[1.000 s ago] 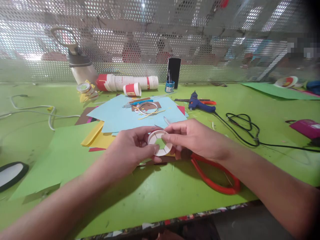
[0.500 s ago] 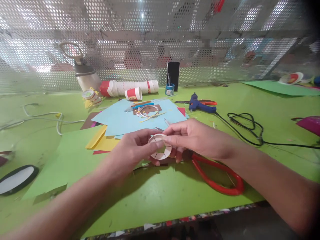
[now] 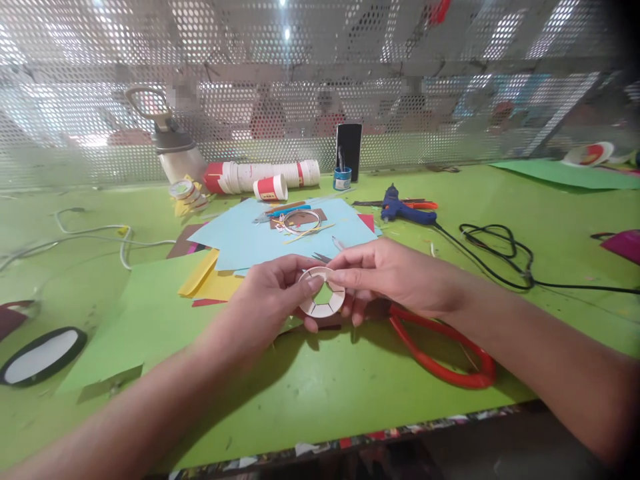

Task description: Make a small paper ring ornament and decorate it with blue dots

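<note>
Between my two hands is a white paper ring (image 3: 332, 308), with short dark slits or lines around its band and the green table showing through its middle. My left hand (image 3: 274, 288) pinches it on the left, thumb over the near face and fingers behind. From the right, my right hand (image 3: 383, 277) presses thumb and fingertips on its upper right edge. Red-handled scissors (image 3: 435, 357) lie under and beside my right wrist, their blades partly hidden behind the hands.
Light blue sheets (image 3: 235, 240), a yellow paper piece (image 3: 200, 275) and a green sheet (image 3: 145, 300) lie beyond and left. A blue glue gun (image 3: 405, 212) trails a black cable (image 3: 480, 267). Stacked paper cups (image 3: 265, 175), a phone (image 3: 349, 150) and a white jug (image 3: 177, 160) stand at the back.
The ring has tilted to face me more, so its open middle shows more plainly. Both hands keep their hold, and the whole view has shifted slightly.
</note>
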`<state>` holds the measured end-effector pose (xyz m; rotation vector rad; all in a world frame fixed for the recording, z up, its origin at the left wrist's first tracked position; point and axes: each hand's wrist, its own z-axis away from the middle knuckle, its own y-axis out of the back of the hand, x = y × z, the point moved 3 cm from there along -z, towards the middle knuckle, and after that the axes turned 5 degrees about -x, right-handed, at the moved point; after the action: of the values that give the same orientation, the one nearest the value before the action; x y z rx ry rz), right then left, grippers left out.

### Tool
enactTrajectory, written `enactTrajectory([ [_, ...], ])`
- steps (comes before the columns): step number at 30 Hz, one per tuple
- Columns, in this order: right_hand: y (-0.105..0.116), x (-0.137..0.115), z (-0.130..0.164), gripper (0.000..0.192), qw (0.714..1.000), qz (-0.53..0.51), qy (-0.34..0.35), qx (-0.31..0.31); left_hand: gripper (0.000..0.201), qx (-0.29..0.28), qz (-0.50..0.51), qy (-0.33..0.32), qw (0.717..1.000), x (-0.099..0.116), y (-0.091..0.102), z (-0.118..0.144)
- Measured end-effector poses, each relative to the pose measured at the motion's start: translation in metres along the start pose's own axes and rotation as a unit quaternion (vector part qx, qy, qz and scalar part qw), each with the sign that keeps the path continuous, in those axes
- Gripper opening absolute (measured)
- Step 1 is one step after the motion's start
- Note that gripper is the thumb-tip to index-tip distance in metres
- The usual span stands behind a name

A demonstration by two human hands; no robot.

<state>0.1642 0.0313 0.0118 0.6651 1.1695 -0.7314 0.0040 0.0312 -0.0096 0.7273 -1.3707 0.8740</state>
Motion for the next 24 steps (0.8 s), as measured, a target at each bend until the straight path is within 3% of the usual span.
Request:
enactTrajectory([
  [10, 0.0057, 0.0027, -0.0024, 0.023, 0.999, -0.040, 0.024, -0.007, 0.030, -0.031, 0.040, 0.016, 0.999, 0.0043, 0.0004, -0.0011],
  [18, 0.0071, 0.0053, -0.0055, 0.015, 0.998, -0.055, 0.029, -0.010, 0.043, 0.007, 0.014, 0.018, 1.000, 0.0029, 0.0007, -0.0016],
  [24, 0.0092, 0.0075, -0.0097, 0.017, 0.997, -0.068, 0.042, -0.016, 0.050, -0.006, -0.003, 0.015, 1.000, 0.0044, 0.0037, -0.0003],
])
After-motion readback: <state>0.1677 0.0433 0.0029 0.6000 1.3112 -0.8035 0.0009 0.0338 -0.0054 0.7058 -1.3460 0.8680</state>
